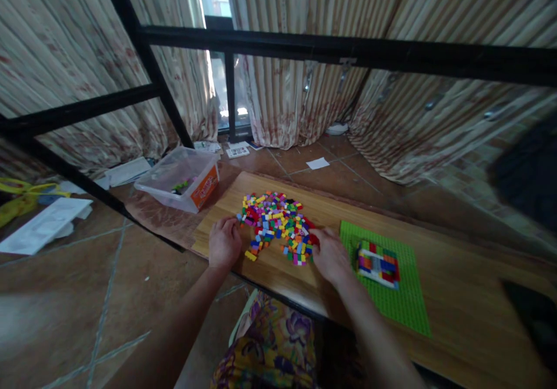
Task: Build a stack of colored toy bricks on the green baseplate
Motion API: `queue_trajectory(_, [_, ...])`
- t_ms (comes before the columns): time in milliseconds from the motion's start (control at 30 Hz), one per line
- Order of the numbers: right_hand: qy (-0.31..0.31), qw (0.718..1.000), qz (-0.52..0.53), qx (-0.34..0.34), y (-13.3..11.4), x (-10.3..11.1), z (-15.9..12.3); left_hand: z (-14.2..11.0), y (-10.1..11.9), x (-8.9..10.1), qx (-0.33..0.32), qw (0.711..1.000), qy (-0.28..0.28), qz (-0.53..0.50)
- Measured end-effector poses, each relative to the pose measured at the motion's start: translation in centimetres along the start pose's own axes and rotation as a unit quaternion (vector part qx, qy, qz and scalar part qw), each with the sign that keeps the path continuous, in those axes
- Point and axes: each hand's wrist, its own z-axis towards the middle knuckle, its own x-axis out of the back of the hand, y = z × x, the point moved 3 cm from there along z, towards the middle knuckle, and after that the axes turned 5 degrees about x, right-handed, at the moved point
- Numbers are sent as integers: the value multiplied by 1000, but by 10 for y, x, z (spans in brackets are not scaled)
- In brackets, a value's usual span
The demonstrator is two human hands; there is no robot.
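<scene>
A loose pile of small colourful building bricks (278, 218) lies on the wooden table. My left hand (225, 241) is at the pile's left edge, its fingers curled in; whatever they hold, if anything, is hidden. At the right edge of the pile is my right hand (331, 254), its fingers closed beside red bricks; I cannot make out what is between them. One yellow brick (250, 256) lies at the near edge of the pile. To the right of my right hand, a rectangular multicoloured brick build (378, 264) rests on a green baseplate (411, 296).
A clear plastic box (174, 171) with an orange label stands left of the table (461, 296) with a few bricks inside. White packaging (46, 223) and papers (317, 163) lie on the tiled floor. Black metal bars (278, 42) run in front of striped curtains. A dark object (528, 313) sits at the table's right.
</scene>
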Motion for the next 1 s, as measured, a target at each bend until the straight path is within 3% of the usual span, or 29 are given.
queue_trajectory(200, [34, 999, 37, -4, -1, 2, 0, 2, -4, -2, -7, 1000, 7, 9])
queue_trajectory(333, [96, 982, 162, -24, -3, 10, -14, 3, -2, 0, -12, 1000, 6, 12])
queue_trajectory(400, [109, 952, 281, -42, -4, 11, -27, 3, -1, 1, -11, 1000, 7, 12])
queue_trajectory(500, [113, 881, 447, -105, 0, 7, -51, 4, -1, 1, -14, 1000, 8, 13])
queue_trajectory(600, [141, 818, 530, -175, 15, 7, -76, 5, -2, 1, -19, 1000, 4, 21])
queue_trajectory(667, [172, 795, 545, -204, 30, 12, -89, 5, -2, 1, -19, 1000, 1, 25])
queue_trajectory(833, [236, 796, 504, -238, 73, 35, -106, 5, 0, 2, -16, 1000, -5, 27])
queue_trajectory(1000, [247, 834, 431, -240, 97, 53, -104, 6, 0, 3, -19, 999, -7, 25])
